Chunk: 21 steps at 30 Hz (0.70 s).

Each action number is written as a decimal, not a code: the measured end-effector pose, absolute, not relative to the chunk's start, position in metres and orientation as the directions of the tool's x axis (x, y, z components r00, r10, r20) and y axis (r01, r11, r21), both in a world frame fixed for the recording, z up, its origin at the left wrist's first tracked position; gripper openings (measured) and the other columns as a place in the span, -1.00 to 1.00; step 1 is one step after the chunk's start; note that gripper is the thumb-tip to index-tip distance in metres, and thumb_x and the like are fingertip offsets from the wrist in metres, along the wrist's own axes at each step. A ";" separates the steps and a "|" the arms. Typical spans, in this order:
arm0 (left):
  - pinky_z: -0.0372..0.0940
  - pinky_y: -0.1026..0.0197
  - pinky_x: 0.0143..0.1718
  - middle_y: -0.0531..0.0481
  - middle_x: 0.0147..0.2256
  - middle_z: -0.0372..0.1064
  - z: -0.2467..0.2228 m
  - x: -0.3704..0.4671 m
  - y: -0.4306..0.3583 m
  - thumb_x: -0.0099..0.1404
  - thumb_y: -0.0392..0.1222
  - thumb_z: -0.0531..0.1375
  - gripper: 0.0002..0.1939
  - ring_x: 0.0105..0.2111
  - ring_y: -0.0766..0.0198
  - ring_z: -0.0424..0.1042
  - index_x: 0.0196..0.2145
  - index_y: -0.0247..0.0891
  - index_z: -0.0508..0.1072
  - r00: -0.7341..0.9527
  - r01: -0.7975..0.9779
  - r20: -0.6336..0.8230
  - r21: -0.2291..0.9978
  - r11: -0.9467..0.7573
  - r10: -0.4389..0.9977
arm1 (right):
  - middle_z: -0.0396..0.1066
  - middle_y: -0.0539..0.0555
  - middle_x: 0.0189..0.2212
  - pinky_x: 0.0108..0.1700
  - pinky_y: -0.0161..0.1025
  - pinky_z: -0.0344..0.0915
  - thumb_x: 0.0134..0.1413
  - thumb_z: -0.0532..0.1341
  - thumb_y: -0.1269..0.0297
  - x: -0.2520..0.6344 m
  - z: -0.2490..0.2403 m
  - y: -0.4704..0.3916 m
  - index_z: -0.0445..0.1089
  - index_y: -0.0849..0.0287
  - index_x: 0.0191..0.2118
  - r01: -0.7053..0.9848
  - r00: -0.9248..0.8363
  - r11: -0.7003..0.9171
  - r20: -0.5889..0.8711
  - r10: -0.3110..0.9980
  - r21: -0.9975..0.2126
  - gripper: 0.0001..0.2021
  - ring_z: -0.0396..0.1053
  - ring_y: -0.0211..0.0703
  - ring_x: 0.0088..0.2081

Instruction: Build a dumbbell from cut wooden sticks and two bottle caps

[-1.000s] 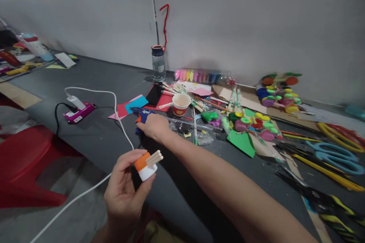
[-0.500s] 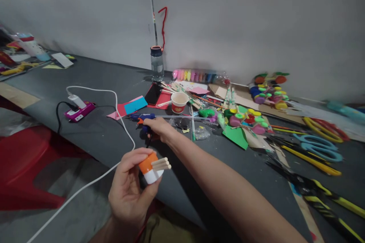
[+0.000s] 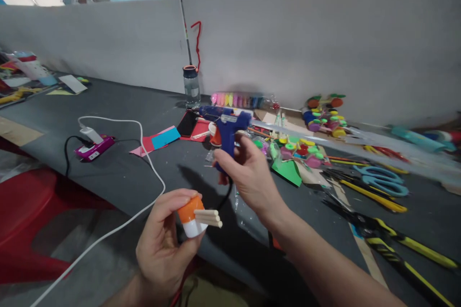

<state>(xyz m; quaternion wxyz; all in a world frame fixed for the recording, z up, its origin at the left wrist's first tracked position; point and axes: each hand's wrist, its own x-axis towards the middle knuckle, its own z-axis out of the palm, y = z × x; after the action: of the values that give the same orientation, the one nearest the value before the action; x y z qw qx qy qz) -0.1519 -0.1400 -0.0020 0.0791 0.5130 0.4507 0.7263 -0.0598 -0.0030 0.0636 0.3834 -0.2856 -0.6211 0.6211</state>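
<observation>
My left hand (image 3: 165, 244) is closed round a small orange and white cylinder (image 3: 190, 211), which looks like a bottle cap or small pot. Several short pale wooden sticks (image 3: 209, 218) jut out from its side toward the right. In my right hand (image 3: 248, 168) is a blue hot glue gun (image 3: 229, 129), raised above the table with its nozzle toward the left. A long clear glue stick (image 3: 288, 130) trails out of its back end. Behind the glue gun, a paper cup (image 3: 215, 135) is partly hidden.
Blue-handled scissors (image 3: 382, 180) and yellow-black cutters (image 3: 378, 232) lie at the right. Colourful clay models (image 3: 306, 151) stand at the middle right. A water bottle (image 3: 191, 87) stands by the partition (image 3: 288, 38). A white cable (image 3: 144, 153) runs from a purple power strip (image 3: 94, 148).
My right hand has lifted the glue gun off the table and brought it up and to the right. My left hand still holds the orange and white cylinder, nearly in the same place.
</observation>
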 end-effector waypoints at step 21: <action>0.30 0.11 0.06 -0.07 -0.06 0.40 -0.028 -0.104 -0.003 0.26 -0.39 0.26 -0.64 -0.03 0.19 0.41 -0.01 -0.15 0.40 -0.162 0.358 0.516 0.825 -0.437 0.841 | 0.36 -0.05 -0.55 -0.61 -0.46 0.17 -0.02 0.44 0.05 0.142 0.018 0.039 0.47 0.12 -0.26 0.012 -0.046 0.036 0.035 0.998 -0.999 -0.69 0.22 -0.34 -0.57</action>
<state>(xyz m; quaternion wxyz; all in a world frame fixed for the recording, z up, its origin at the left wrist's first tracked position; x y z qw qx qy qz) -0.1040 -0.0032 -0.0278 0.2066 0.6135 0.4887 0.5849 0.1420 0.0395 0.0182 0.4940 -0.4825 -0.5234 0.4991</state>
